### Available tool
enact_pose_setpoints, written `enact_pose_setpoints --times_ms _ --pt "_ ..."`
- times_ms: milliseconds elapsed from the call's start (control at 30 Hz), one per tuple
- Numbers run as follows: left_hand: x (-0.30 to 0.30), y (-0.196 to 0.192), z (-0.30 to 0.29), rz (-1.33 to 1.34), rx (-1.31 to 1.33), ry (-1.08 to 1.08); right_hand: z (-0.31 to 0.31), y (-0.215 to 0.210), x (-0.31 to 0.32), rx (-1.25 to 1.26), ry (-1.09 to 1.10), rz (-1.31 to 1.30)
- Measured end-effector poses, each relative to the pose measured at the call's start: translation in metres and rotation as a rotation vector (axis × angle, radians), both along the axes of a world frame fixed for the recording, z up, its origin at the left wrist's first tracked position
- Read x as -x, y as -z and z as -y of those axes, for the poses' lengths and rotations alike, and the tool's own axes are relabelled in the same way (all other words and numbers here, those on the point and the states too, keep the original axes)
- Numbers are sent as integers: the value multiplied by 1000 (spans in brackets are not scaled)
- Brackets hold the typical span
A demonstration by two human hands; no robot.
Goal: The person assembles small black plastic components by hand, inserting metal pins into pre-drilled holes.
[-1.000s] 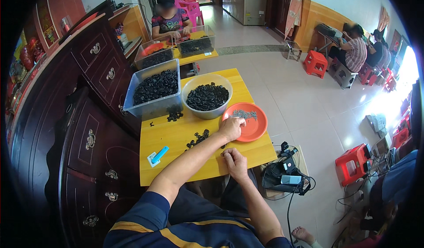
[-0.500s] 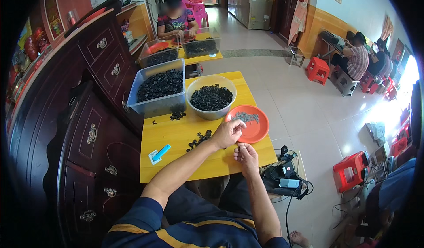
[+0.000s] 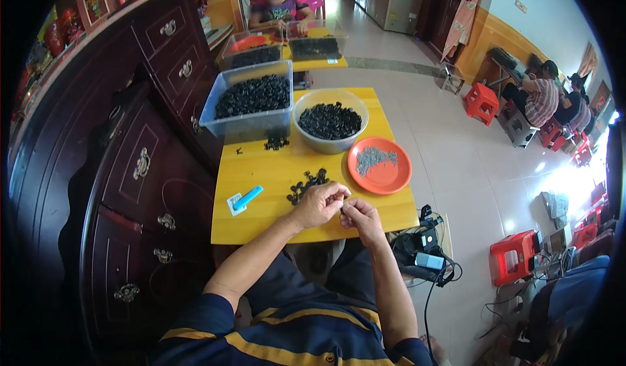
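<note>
My left hand (image 3: 319,205) and my right hand (image 3: 362,218) come together over the front of the yellow table (image 3: 261,226), fingers pinched, fingertips almost touching. Whatever lies between the fingers is too small to make out. Just beyond my left hand is a loose pile of small black parts (image 3: 305,184). An orange-red plate (image 3: 402,159), beyond my right hand, holds a heap of small grey pieces (image 3: 375,160). Behind stands a round translucent bowl (image 3: 326,145) full of small black parts (image 3: 330,121).
A rectangular clear bin (image 3: 251,130) of black parts stands at the back left. A blue-handled tool (image 3: 248,198) lies on a white card. Dark drawers (image 3: 140,164) border the left side; cables and a device (image 3: 429,260) sit at the right. A person (image 3: 279,7) works at another table.
My left hand has drawn back from the plate toward me and left, meeting my right hand. The camera view has shifted, so the table appears higher up.
</note>
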State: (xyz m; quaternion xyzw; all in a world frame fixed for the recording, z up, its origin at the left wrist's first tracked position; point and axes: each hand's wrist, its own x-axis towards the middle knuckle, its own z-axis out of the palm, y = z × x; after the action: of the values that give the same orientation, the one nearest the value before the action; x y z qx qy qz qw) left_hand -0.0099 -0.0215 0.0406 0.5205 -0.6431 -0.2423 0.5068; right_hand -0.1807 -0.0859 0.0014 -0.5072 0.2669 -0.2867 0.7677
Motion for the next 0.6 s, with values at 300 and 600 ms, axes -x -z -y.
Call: enact_pose_setpoints --times_ms 300,600 --pt "-20 46 -29 -228 -120 -199 -19 13 -24 351 110 -248" --pt "-13 51 -45 -87 6 -261 -29 13 -31 222 64 -200"
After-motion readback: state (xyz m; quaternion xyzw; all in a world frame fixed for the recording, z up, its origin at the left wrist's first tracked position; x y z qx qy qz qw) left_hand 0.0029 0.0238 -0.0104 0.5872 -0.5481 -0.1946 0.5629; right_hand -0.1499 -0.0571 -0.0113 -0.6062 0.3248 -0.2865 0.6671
